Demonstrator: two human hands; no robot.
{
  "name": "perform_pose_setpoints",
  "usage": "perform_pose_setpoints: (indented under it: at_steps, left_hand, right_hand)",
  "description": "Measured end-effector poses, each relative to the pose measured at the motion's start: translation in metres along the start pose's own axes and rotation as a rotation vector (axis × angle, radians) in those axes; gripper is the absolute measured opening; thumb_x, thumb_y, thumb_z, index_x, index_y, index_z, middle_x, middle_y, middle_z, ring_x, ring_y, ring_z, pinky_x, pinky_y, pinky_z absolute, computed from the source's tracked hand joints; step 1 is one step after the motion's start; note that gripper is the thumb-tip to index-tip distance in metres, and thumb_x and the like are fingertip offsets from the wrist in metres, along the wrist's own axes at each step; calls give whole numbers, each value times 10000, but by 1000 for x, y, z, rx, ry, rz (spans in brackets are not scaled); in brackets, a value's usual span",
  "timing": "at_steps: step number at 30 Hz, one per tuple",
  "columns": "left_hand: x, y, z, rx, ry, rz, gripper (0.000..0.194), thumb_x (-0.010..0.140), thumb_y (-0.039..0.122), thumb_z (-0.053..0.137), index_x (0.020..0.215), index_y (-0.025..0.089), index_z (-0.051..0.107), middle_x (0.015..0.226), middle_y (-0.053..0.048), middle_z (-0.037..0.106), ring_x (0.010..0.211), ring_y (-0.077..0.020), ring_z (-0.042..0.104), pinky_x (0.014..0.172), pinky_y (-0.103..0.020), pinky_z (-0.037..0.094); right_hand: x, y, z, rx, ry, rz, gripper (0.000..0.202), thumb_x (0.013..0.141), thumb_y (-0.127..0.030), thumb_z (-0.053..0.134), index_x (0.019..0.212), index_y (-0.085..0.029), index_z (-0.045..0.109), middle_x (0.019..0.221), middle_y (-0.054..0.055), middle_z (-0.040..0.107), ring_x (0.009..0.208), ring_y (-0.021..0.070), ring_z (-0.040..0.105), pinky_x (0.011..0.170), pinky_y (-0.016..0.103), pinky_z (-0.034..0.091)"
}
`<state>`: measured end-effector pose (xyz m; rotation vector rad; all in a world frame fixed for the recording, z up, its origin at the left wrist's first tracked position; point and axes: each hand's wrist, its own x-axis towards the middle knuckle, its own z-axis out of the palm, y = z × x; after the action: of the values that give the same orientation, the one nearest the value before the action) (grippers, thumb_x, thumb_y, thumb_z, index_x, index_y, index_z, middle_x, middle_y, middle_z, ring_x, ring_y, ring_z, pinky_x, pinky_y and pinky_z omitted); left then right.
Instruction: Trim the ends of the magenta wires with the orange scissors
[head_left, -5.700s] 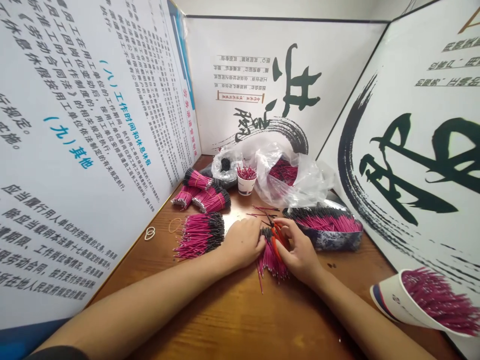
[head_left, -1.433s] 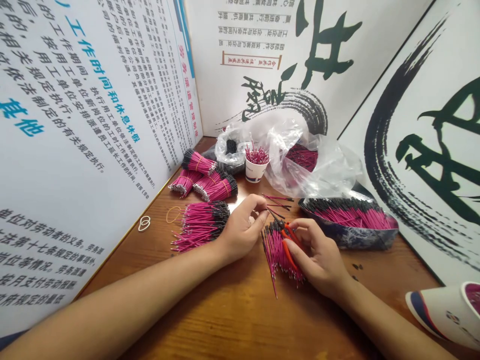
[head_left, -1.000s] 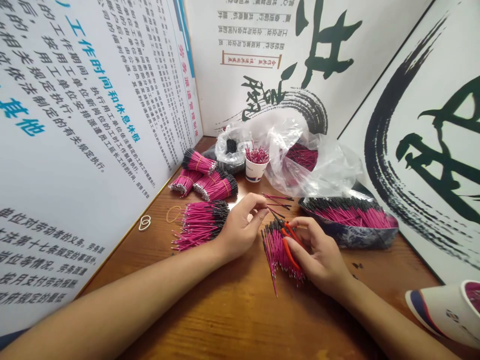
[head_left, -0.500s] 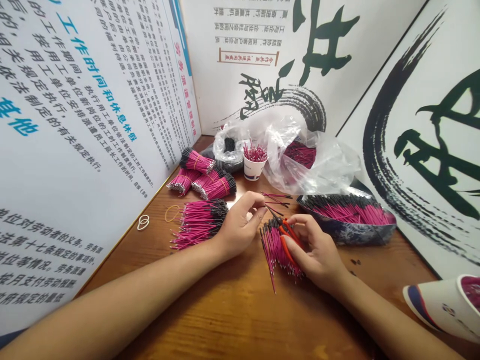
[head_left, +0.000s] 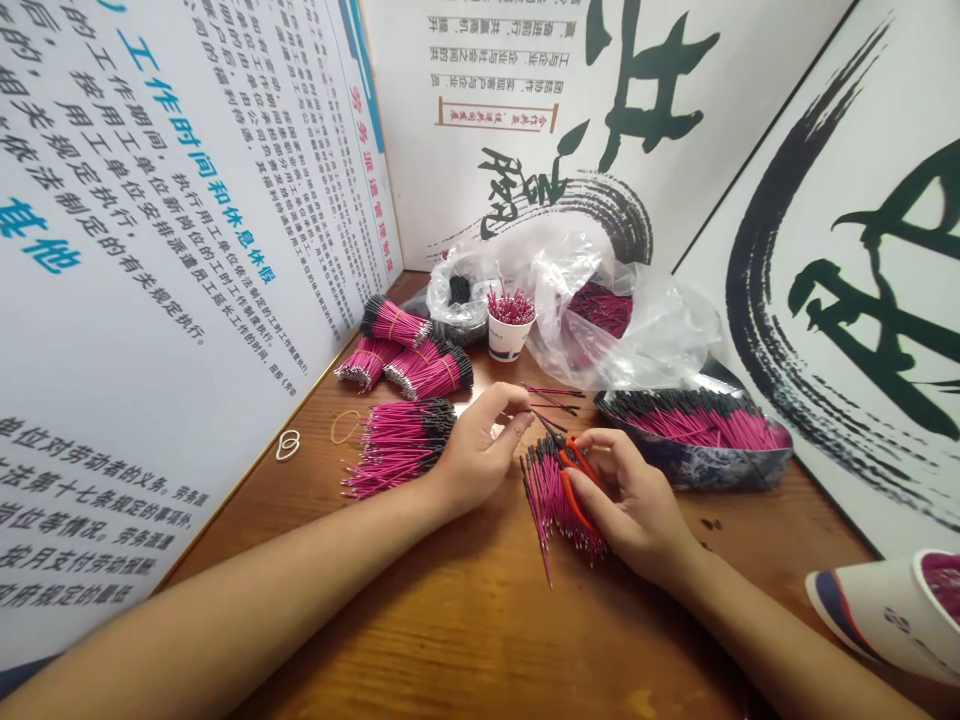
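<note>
Thumb and forefinger of my left hand (head_left: 480, 455) pinch a thin wire (head_left: 541, 416), mostly hidden by the fingertips. My right hand (head_left: 637, 505) is wrapped round red-handled pliers (head_left: 571, 478), whose dark jaws point up-left at that wire. Whether the jaws touch it is too small to tell. Beneath the pliers lies a pile of magenta wires (head_left: 553, 505) with black sleeved ends. Left of my left hand is another loose stack of such wires (head_left: 390, 445), partly covered by the hand. A few single wires (head_left: 555, 397) lie just beyond my fingertips.
Rubber-banded wire bundles (head_left: 420, 365) sit at the back left. Behind my hands stand a paper cup of wires (head_left: 511, 338) and a clear plastic bag (head_left: 652, 335). A dark tray (head_left: 720, 468) of wires is at right, a tipped paper cup (head_left: 874, 610) at lower right. Printed panels enclose the table.
</note>
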<state>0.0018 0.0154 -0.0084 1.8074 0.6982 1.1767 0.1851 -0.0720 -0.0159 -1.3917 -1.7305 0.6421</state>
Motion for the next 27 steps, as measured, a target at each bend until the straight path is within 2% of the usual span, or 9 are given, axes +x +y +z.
perform_pose_setpoints:
  at_steps: [27]
  left_hand:
    - [0, 1, 2, -19, -14, -5, 31, 932, 207, 516, 910, 194, 532, 909, -22, 579, 868, -158, 559, 773, -283, 466]
  right_hand:
    - [0, 1, 1, 45, -2, 4, 177, 957, -313, 528, 1088, -233, 440, 684, -35, 562, 561, 134, 520, 536, 242, 425]
